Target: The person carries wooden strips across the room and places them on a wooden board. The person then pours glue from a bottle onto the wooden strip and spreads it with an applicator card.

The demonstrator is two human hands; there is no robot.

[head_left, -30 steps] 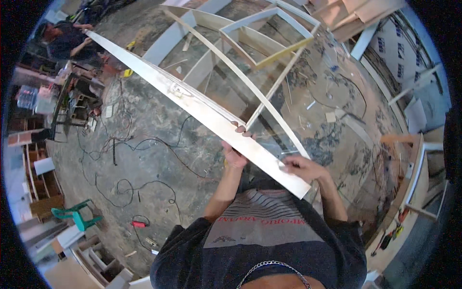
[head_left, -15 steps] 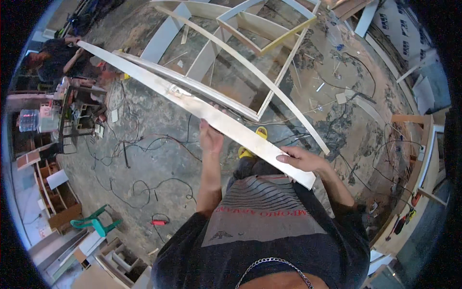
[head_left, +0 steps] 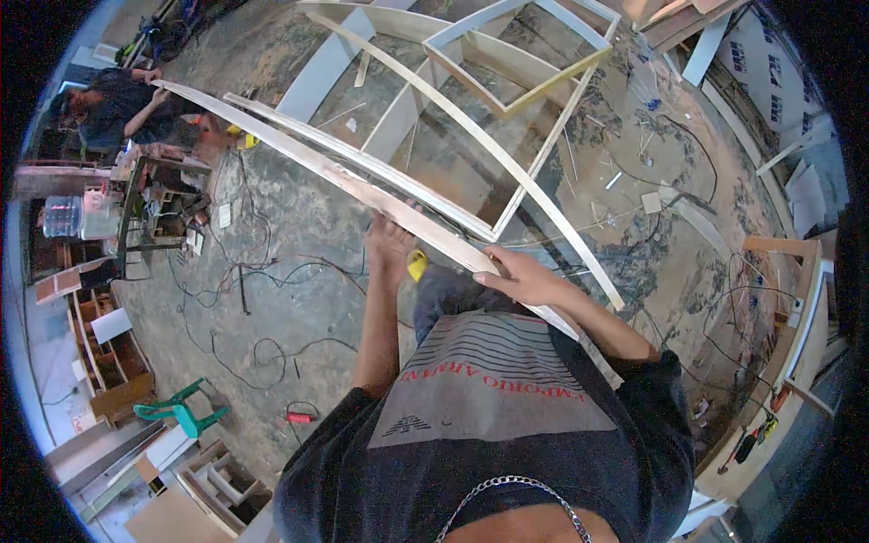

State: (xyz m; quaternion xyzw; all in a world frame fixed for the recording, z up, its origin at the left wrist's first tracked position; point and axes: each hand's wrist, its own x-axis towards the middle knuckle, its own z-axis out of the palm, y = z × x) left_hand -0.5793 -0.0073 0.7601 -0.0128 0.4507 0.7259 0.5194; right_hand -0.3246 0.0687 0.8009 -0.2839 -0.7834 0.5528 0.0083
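Note:
A long, pale wooden board [head_left: 442, 237] slants across in front of me from the far left down to my waist. My left hand [head_left: 389, 242] is closed on its lower edge near the middle, some fingers hidden behind it. Closer to the near end, my right hand [head_left: 525, 277] grips the board with the thumb on the side facing me. At the far end, another person [head_left: 113, 109] holds the board in both hands. Just beyond the board is a large wooden frame [head_left: 398, 185] with partitions, standing on the floor.
A thin curved strip [head_left: 507, 154] and a smaller rectangular frame [head_left: 511, 104] rest over the large frame. Cables [head_left: 299, 262] trail across the stained floor. A green plastic chair [head_left: 186, 412] stands lower left. Wooden pieces [head_left: 226, 489] and a cluttered table [head_left: 136, 204] lie along the left.
The board has tipped so its face looks narrower. My right hand has moved left and up along it, closer to my left hand. My view has shifted slightly and I have stepped.

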